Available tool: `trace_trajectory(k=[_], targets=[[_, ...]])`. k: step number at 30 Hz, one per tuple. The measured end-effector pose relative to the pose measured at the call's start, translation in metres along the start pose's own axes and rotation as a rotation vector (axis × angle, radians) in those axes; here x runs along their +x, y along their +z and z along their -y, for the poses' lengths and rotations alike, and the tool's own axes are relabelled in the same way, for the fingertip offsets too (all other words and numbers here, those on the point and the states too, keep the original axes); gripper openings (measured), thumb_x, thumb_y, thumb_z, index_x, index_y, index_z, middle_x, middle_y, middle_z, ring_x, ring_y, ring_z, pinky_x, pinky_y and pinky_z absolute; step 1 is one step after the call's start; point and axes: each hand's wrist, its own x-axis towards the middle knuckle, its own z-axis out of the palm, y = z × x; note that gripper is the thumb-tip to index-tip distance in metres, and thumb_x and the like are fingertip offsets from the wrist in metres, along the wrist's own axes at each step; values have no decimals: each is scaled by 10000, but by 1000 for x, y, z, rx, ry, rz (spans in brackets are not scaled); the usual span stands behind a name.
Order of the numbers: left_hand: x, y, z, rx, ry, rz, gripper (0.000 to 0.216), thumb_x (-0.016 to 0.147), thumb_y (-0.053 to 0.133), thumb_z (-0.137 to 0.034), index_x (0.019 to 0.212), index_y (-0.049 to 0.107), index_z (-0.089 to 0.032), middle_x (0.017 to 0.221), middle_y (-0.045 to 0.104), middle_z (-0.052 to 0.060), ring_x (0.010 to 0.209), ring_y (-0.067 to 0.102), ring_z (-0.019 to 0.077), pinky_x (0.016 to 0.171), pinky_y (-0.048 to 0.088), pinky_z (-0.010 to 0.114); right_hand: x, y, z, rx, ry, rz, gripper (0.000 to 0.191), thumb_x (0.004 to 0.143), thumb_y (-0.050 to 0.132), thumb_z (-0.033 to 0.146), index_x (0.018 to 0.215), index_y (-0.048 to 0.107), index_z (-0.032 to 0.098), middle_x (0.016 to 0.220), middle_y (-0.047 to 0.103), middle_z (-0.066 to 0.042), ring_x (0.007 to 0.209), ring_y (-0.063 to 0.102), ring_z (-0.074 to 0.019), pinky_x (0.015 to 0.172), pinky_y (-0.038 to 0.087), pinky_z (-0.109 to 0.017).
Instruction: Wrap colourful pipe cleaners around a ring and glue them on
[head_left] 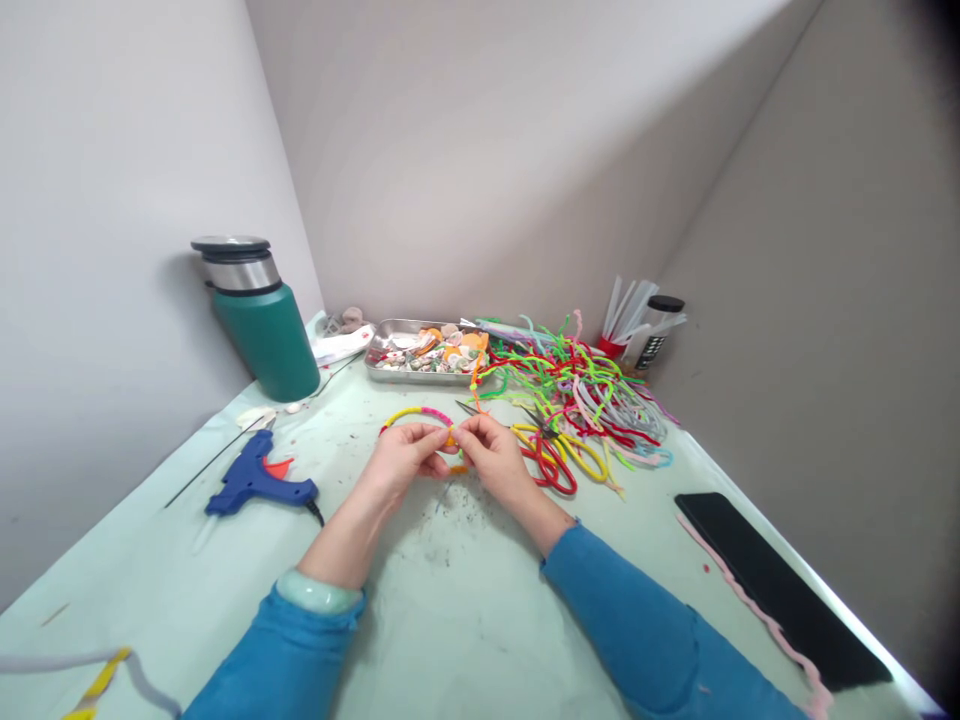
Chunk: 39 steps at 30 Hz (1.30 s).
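Grip: both hands closed in a fingertip pinch; L hand (411, 458) & R hand (491, 455) meet at hoop's R side, thumbs nearly touching.
Hoop: wrapped hoop (409, 411), yellow w/ pink stretch on top; far arc shows past L hand, rest mostly hidden by fingers. Held over mid table.
Orange bit: small orange piece (451, 437) btwn the fingertips; can't tell if fixed to hoop.
Sleeves: blue, both arms; pale green bangle (319, 593) on L wrist.
Scissors: red-handled pair (553, 470) & yellow-handled pair (592, 462), just R of R hand, overlapping.
Pipe cleaners: big multicol. tangle (570, 385), behind scissors, far R.
Tray: metal tray (427, 378) beyond hands, full of small mixed pcs, some orange & white; tangle's edge meets its R end.
Back R: red cup (611, 347) w/ whitish sticks, next to black-lidded jar (651, 345).
L side: blue glue gun (251, 480) on its side, thin dark rod (214, 462) alongside; green bottle (266, 340) upright behind, steel neck.
R side: black slab (780, 590) flat nr edge, pink fuzzy strand (739, 590) along it.
Table: pale green cover (465, 640), dark specks nr hands.
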Motion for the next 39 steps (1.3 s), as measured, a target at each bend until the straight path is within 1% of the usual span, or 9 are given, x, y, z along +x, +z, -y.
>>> trace_trajectory(k=[5, 12, 15, 17, 20, 24, 27, 30, 39], targets=[[-2, 3, -3, 1, -14, -15, 322, 598, 729, -356, 795, 624, -124, 722, 676, 36, 426, 548, 77, 487, 484, 233, 1, 0, -2, -41, -17, -40, 202, 784, 544, 364, 706, 539, 178, 602, 524, 28, 527, 436, -99, 506, 346, -219], [-3, 5, -4, 108, 1, -12, 278, 602, 722, -350, 696, 612, -113, 660, 674, 47, 395, 536, 81, 455, 447, 219, 1, 0, -1, -46, -10, -14, 199, 760, 572, 346, 665, 518, 180, 547, 461, 45, 511, 404, -96, 493, 326, -214], [-3, 2, -6, 115, -13, -22, 295, 598, 722, -360, 719, 621, -111, 686, 681, 56, 401, 537, 82, 456, 445, 222, 1, 0, -4, -87, -25, -9, 203, 790, 532, 356, 687, 521, 181, 569, 473, 38, 518, 415, -101, 495, 332, -216], [-3, -4, -10, 70, 14, -80, 316, 604, 716, -369, 774, 629, -117, 742, 685, 56, 421, 540, 77, 456, 445, 218, 2, -1, -6, -155, -60, -30, 203, 824, 488, 362, 738, 534, 183, 604, 495, 28, 542, 437, -109, 516, 346, -222], [-2, -21, -19, -37, 145, -305, 333, 620, 702, -365, 827, 619, -118, 752, 672, 43, 430, 521, 52, 466, 440, 197, -1, -4, -6, -370, -179, -40, 165, 843, 477, 318, 796, 561, 185, 702, 549, -1, 641, 491, -129, 593, 371, -240], [-2, -45, -28, -105, 199, -504, 333, 600, 707, -346, 825, 606, -124, 757, 655, 28, 419, 505, 46, 485, 458, 215, -9, -4, -3, -700, -341, 116, 130, 820, 540, 305, 833, 584, 184, 843, 586, -42, 764, 525, -152, 676, 379, -263], [-1, -55, -28, -16, 173, -560, 328, 588, 707, -350, 798, 613, -116, 735, 639, 28, 424, 505, 52, 465, 451, 213, -15, 0, -2, -877, -408, 210, 197, 776, 603, 373, 832, 588, 184, 846, 581, -50, 789, 517, -166, 673, 373, -270], [0, -60, -24, 98, 116, -589, 309, 594, 693, -351, 783, 624, -117, 751, 651, 47, 421, 510, 63, 433, 439, 211, -17, 2, -2, -969, -452, 250, 169, 801, 579, 352, 765, 586, 186, 784, 575, -41, 780, 503, -165, 675, 363, -275], [4, -59, -16, 271, 10, -595, 248, 643, 640, -332, 775, 583, -130, 711, 673, 66, 376, 519, 89, 385, 409, 211, -16, -2, 2, -929, -519, 285, 136, 845, 507, 272, 778, 567, 170, 782, 567, -46, 733, 499, -147, 653, 361, -261]])
